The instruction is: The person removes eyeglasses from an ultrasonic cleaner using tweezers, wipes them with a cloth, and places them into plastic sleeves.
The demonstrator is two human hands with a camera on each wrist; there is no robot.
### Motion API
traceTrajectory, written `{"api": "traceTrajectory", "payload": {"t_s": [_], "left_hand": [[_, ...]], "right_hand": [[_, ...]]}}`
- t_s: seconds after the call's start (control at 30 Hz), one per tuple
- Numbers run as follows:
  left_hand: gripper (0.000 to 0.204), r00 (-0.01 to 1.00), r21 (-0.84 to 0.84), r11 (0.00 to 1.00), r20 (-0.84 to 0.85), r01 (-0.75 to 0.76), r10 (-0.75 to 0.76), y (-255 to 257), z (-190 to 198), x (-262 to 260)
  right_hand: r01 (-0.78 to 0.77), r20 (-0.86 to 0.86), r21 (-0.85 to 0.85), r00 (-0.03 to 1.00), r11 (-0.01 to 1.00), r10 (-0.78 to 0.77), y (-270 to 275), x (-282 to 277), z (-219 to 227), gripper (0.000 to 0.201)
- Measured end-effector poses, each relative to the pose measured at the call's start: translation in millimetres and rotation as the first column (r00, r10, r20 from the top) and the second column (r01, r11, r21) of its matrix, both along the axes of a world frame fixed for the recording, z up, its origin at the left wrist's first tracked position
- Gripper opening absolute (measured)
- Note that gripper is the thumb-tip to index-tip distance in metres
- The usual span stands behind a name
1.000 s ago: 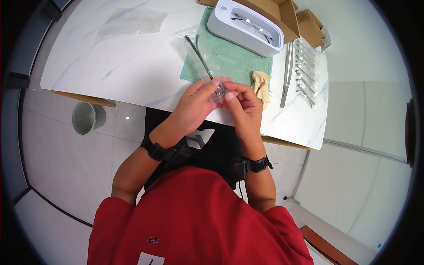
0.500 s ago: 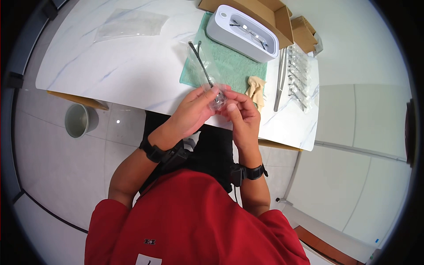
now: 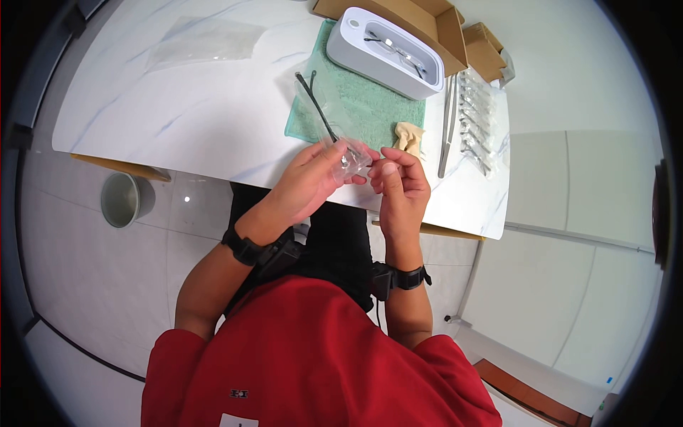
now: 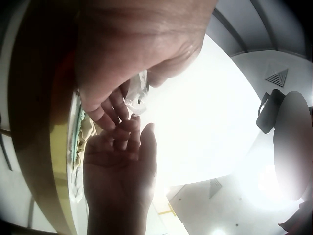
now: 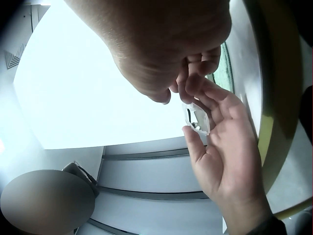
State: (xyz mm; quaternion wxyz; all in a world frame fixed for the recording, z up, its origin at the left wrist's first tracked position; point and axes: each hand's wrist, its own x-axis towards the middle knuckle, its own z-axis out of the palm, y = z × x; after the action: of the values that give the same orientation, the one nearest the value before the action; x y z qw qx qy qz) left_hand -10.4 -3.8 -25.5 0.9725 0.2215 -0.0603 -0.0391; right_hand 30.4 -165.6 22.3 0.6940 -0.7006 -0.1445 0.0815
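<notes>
My left hand (image 3: 306,181) holds a clear plastic bag (image 3: 350,161) between thumb and fingers. Inside it lies a pair of eyeglasses; its dark temples (image 3: 321,112) point away from me, and the frame's front is mostly hidden by fingers and crinkled film. At the near end of the bag, my right hand (image 3: 403,192) pinches the film's edge with bent fingers and thumb. The left wrist view shows the right fingertips meeting the bag (image 4: 137,95) from below. In the right wrist view the bag (image 5: 196,119) sits between the left thumb and fingers.
A white ultrasonic cleaner (image 3: 388,64) with eyeglasses in it stands on a green towel (image 3: 370,114). A beige cloth (image 3: 408,136), tweezers (image 3: 447,132) and several bagged glasses (image 3: 477,121) lie to the right. Back left is a flat plastic bag (image 3: 206,43); cardboard boxes (image 3: 455,46) stand behind.
The right hand has shifted slightly right, away from the left hand, and the bag's near end now spreads wider between them. The left hand keeps its hold. The head view has shifted a little.
</notes>
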Motion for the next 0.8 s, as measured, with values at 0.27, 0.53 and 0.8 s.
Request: {"api": "traceTrajectory", "payload": {"t_s": [0.27, 0.53, 0.8], "left_hand": [[0.043, 1.000, 0.113, 0.993, -0.009, 0.020, -0.019, 4, 6, -4], [0.049, 1.000, 0.179, 0.984, 0.009, 0.011, -0.013, 2, -6, -4], [0.054, 0.993, 0.261, 0.965, 0.096, 0.038, -0.065, 7, -1, -3]], "right_hand": [[0.000, 0.154, -0.050, 0.988, 0.999, 0.008, 0, 5, 14, 0.020], [-0.008, 0.276, -0.037, 0.961, 0.999, 0.018, -1, 10, 3, 0.018], [-0.007, 0.475, -0.179, 0.875, 0.984, 0.093, -9, 11, 4, 0.025]]}}
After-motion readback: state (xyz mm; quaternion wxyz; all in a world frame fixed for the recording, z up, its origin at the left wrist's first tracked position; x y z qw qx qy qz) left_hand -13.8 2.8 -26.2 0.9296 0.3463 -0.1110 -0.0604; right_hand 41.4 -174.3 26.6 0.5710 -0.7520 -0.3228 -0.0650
